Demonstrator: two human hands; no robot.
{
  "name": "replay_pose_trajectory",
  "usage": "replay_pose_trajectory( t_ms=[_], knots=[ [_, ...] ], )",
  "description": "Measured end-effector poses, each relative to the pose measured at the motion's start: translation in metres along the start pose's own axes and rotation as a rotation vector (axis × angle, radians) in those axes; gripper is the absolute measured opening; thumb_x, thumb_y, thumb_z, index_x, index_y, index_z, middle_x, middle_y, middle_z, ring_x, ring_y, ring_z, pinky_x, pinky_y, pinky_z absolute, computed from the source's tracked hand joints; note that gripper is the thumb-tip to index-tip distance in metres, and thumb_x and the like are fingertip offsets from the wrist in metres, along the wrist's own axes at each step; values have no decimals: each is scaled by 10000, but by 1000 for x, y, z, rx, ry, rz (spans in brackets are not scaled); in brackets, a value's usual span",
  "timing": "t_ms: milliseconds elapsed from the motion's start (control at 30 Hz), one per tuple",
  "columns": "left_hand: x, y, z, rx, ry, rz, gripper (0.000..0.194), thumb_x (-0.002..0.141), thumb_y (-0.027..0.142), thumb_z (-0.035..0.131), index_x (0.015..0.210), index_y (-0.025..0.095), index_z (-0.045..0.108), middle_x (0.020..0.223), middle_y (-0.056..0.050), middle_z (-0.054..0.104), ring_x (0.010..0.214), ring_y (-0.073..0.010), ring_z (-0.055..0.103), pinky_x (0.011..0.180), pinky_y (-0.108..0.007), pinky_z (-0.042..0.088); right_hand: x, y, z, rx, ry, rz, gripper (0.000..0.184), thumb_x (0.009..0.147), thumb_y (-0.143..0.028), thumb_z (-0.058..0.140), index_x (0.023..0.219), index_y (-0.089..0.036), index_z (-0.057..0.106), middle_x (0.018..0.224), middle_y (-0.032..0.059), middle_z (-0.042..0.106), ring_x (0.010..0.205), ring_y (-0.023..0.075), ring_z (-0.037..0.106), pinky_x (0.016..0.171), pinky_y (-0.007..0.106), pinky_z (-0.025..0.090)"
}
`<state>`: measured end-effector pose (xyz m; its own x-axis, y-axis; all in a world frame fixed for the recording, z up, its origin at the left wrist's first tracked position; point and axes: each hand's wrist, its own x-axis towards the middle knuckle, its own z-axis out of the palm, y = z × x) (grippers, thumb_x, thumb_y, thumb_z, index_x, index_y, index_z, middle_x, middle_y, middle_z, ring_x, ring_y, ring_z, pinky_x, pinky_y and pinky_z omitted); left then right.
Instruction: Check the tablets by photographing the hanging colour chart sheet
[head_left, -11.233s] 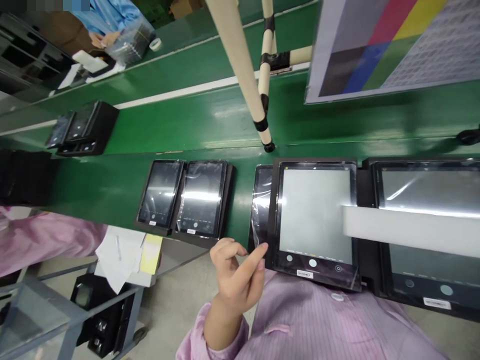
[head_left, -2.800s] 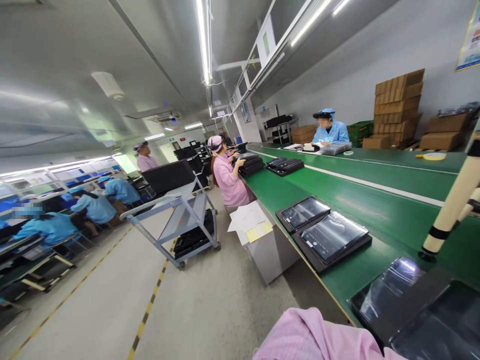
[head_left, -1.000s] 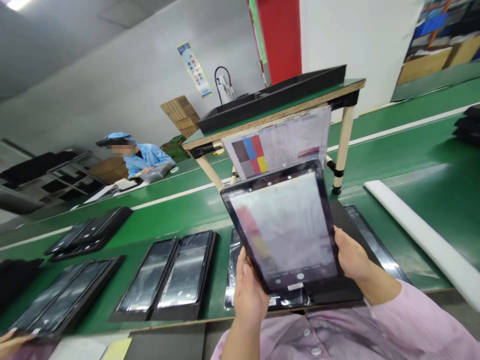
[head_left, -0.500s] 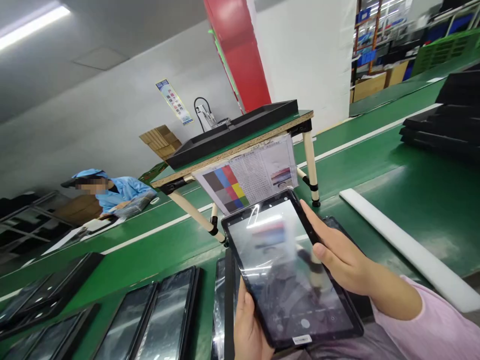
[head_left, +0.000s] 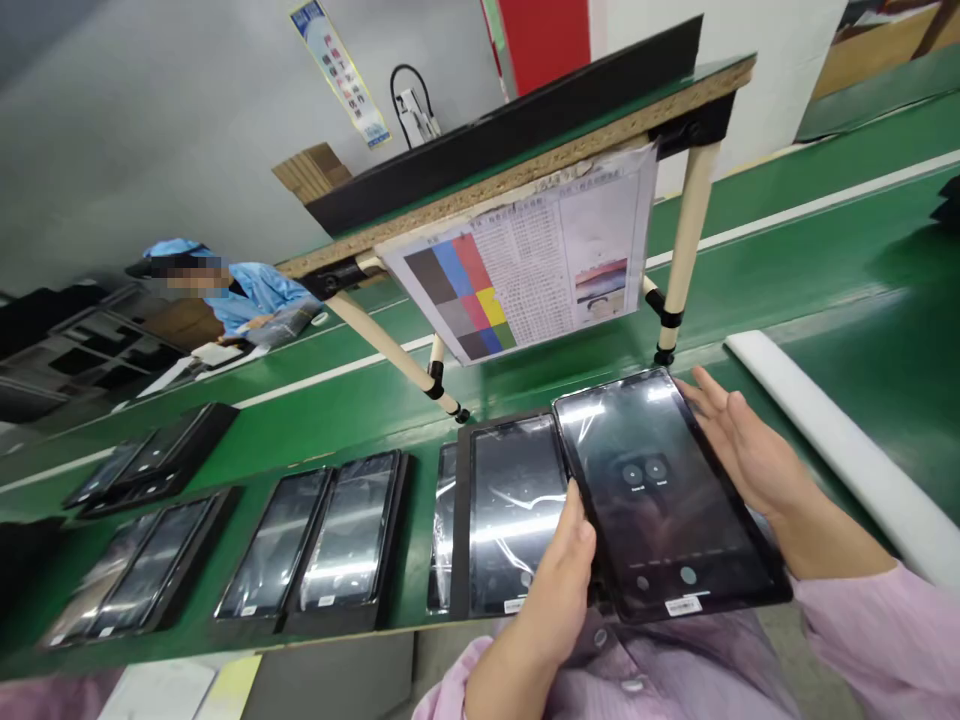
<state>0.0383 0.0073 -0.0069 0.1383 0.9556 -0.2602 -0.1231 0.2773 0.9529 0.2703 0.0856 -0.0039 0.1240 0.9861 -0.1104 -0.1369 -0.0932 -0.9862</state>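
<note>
Tablet is between left hand and right hand, long axis slanting away; I can't tell whether either grips.

Low passage over green bench beneath the chart, between stand legs, tablet in front, white bar at right

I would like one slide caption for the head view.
Left hand and right hand flank a dark-screened tablet before a colour chart.
</note>
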Motion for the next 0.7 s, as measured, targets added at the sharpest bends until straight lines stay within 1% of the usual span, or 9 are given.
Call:
replay_pose_trajectory(
  t_ms=[100, 200, 267, 300, 400, 500, 567, 633, 700],
  knots=[
    [-3, 4, -10, 72, -75, 5, 796, 886, 672, 531, 1534, 246, 352, 1627, -140, 256, 1482, -305, 296, 1192, -485, 296, 2, 9, -10, -59, 51, -51, 950, 884, -812, 287, 1591, -185, 184, 1545, 130, 366, 1443, 266, 323, 1192, 495, 300],
    [-10, 17, -27, 226, -5, 181, 706, 945, 604, 471, 1551, 282, 305, 1609, -126, 338, 1460, -280, 364, 1165, -471, 358, -12, 10, -15, -415, -3, -296, 645, 967, -681, 333, 1477, -307, 463, 1525, 60, 415, 1448, 297, 315, 1198, 574, 249],
    [-14, 22, -42, 446, 93, 277, 575, 971, 532, 458, 1492, 291, 427, 1513, -122, 479, 1375, -274, 471, 1118, -473, 414, -25, 10, -14, -774, -106, -532, 440, 1008, -561, 368, 1276, -364, 655, 1506, 14, 443, 1448, 349, 300, 1165, 672, 214],
    [-15, 23, -50, 584, 139, 303, 500, 979, 490, 454, 1435, 291, 509, 1429, -119, 547, 1306, -268, 522, 1084, -471, 441, -31, 11, -11, -932, -161, -635, 401, 1018, -513, 375, 1192, -365, 704, 1496, 8, 456, 1439, 377, 305, 1134, 712, 217],
    [-18, 20, -72, 991, 258, 350, 367, 980, 367, 432, 1231, 282, 686, 1125, -106, 620, 1080, -253, 573, 972, -462, 493, -43, 18, -1, -1222, -230, -841, 432, 1035, -434, 339, 1091, -302, 747, 1444, 52, 513, 1355, 424, 401, 1025, 722, 308],
    [-18, 16, -86, 1301, 310, 393, 353, 961, 290, 439, 1172, 286, 723, 1023, -104, 568, 988, -259, 523, 907, -472, 494, -45, 24, 4, -1288, -237, -907, 440, 1035, -398, 321, 1108, -253, 729, 1411, 100, 535, 1283, 422, 454, 963, 649, 350],
    [-17, 15, -88, 1439, 334, 398, 354, 953, 259, 456, 1193, 284, 716, 1046, -113, 538, 997, -269, 493, 907, -488, 478, -46, 25, 2, -1246, -217, -904, 416, 1026, -391, 327, 1229, -257, 665, 1438, 117, 500, 1280, 419, 453, 956, 616, 346],
    [-14, 15, -86, 1513, 375, 388, 366, 954, 232, 452, 1212, 277, 709, 1061, -122, 517, 1005, -276, 476, 909, -496, 463, -46, 23, -4, -1178, -189, -860, 424, 1013, -395, 345, 1367, -302, 559, 1458, 115, 473, 1282, 419, 453, 963, 601, 337],
    [-10, 14, -85, 1549, 407, 368, 382, 957, 221, 440, 1234, 272, 698, 1060, -128, 508, 1000, -283, 469, 895, -494, 457, -48, 21, -12, -1130, -170, -795, 436, 1000, -397, 366, 1413, -373, 505, 1442, 92, 488, 1278, 426, 458, 973, 604, 326]
  ],
)
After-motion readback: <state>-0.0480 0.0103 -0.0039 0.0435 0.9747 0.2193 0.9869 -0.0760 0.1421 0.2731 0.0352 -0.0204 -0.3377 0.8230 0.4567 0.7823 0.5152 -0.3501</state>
